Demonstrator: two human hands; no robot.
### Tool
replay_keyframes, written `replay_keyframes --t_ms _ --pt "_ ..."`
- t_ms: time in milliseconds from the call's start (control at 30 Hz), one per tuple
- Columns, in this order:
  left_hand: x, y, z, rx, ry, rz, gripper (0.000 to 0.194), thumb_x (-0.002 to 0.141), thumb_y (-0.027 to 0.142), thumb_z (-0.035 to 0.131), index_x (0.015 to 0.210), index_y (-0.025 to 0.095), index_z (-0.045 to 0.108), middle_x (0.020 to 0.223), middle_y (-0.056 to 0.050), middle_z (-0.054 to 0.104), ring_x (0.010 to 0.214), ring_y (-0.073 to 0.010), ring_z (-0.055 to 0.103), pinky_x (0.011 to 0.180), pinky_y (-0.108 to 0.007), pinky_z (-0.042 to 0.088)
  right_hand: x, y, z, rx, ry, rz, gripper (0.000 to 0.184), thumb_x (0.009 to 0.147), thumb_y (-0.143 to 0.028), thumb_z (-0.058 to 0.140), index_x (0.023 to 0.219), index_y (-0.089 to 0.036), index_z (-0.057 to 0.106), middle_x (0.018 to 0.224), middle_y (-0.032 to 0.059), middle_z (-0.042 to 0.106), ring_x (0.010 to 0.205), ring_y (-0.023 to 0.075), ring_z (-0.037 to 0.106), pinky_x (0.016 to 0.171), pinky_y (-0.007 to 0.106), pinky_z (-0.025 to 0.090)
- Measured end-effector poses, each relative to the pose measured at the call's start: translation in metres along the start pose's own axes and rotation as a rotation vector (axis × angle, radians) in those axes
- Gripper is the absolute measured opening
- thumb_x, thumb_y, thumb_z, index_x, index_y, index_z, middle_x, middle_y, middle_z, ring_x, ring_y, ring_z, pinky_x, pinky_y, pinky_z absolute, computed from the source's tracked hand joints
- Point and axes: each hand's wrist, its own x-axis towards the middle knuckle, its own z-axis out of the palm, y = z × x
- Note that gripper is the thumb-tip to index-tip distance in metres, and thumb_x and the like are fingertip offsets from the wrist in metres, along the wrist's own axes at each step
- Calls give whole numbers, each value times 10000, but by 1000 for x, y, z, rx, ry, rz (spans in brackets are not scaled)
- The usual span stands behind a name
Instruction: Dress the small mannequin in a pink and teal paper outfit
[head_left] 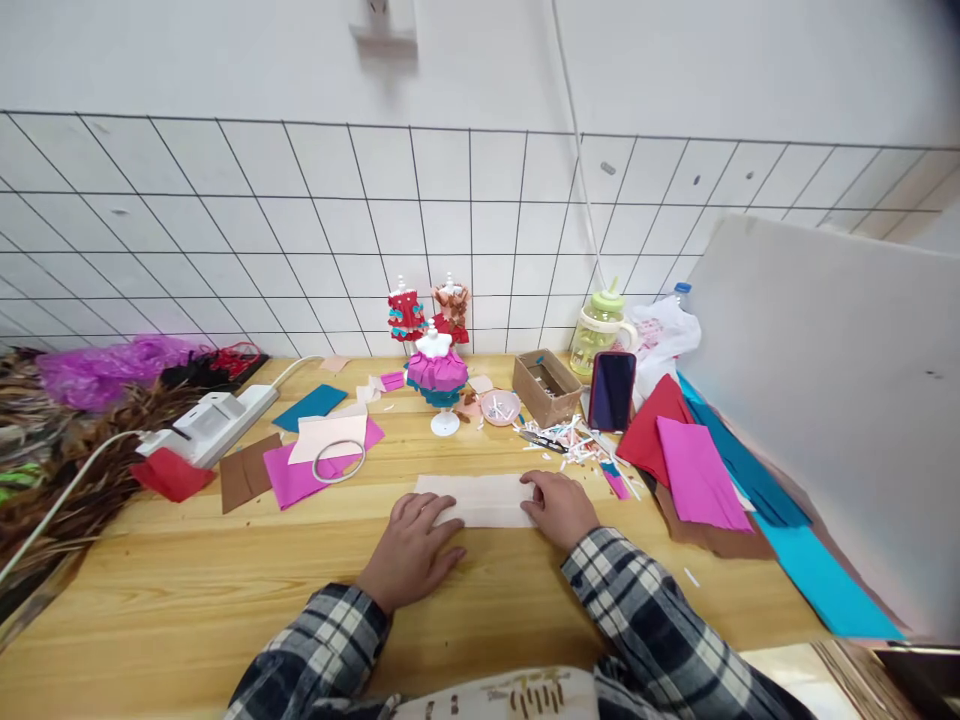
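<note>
Wooden table (187, 610): spread left hand (414, 548) and right hand (562, 507), grip unclear, partly hide pale strip (491, 501).

A green-lidded bottle (591, 348) stands behind an upright phone (612, 392); a white power strip (234, 418) lies left on the counter (225, 590).

The pale strip (484, 502) looks like matt, slightly creased paper, the table (217, 600) is of smooth wood, and the phone screen (612, 392) appears rather glossy.
</note>
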Motion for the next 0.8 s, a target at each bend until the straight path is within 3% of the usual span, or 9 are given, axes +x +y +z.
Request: replay_keyframes --t_ms 100,167,233,333,500,633,800 --pt "4 14 -5 -110 8 70 142 875 302 556 859 226 675 960 -77 668 918 -246 571 833 -437 433 -11 7 -1 65 -11 19 285 799 -185 644 1079 -234 642 809 -18 662 790 160 601 743 269 428" --pt "11 30 -3 -236 -39 75 150 875 310 556 810 218 655 871 -63 652 839 -221 567 753 -383 444 -19 5 2 150 17 47 276 822 -183 617 1093 -232 625 801 -27 655 706 138 600 677 250 444" --pt "21 47 4 -382 -85 -18 167 886 340 549 830 217 647 853 -58 642 823 -209 571 724 -351 453 -26 -3 8 185 96 43 325 833 -177 600 1151 -240 598 837 -19 658 699 143 606 668 258 456" --pt "33 62 18 -504 -132 -197 194 918 334 502 860 204 634 858 -60 641 823 -200 581 720 -331 462 -31 -19 19 49 269 -11 358 874 -189 559 1228 -244 568 928 29 675 837 197 627 725 303 463" --pt "31 57 23 -551 -134 -259 206 925 334 490 881 205 644 885 -64 651 874 -221 577 776 -357 446 -32 -31 37 23 367 -123 247 881 -246 600 1127 -239 620 888 31 695 824 211 637 694 311 461" --pt "23 51 17 -654 -44 -288 275 935 415 467 931 202 640 900 -62 653 879 -217 569 797 -357 437 -35 -40 44 193 371 -252 176 890 -256 592 1060 -231 632 836 10 695 756 176 630 717 302 471" --pt "19 48 19 -741 50 -347 353 932 478 432 907 202 651 903 -67 665 890 -224 567 829 -371 434 -39 -55 45 176 412 -456 225 905 -249 524 1109 -215 613 904 45 694 882 204 607 840 361 435"
